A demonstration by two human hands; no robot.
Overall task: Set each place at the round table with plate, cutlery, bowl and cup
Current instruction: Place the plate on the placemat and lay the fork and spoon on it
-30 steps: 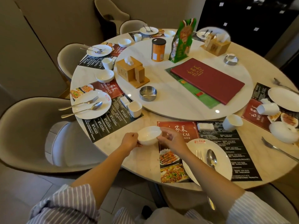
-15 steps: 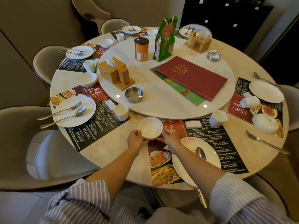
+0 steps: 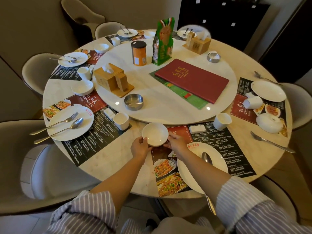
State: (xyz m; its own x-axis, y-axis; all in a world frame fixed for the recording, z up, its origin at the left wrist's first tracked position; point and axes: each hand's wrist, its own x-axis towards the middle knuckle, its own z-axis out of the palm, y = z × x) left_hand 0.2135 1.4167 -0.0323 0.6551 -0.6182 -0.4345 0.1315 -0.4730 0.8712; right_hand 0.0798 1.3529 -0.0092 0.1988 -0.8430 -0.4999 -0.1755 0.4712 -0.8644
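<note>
A small white bowl (image 3: 155, 133) sits upright at the top left corner of the near placemat (image 3: 217, 146), just off the turntable's edge. My left hand (image 3: 140, 146) grips its left side and my right hand (image 3: 175, 142) its right side. On the same mat lie a white plate (image 3: 190, 173) with a spoon (image 3: 207, 158) on it, partly hidden by my right forearm, and a white cup (image 3: 222, 120) at the mat's far edge. The place to the right has a plate (image 3: 268, 90), a tipped cup (image 3: 252, 102), an upturned bowl (image 3: 269, 122) and a fork (image 3: 271, 143).
The marble turntable (image 3: 168, 112) carries a red menu (image 3: 192, 79), a steel ashtray (image 3: 133, 101), wooden tissue boxes (image 3: 110, 79), an orange can (image 3: 138, 53) and a green bag (image 3: 163, 41). Set places ring the left side, the nearest with plate, fork and spoon (image 3: 70, 122). Padded chairs (image 3: 20, 159) surround the table.
Both hands carried the bowl away from me, from the table's near edge to the mat's top left corner by the turntable. The view shifted left.
</note>
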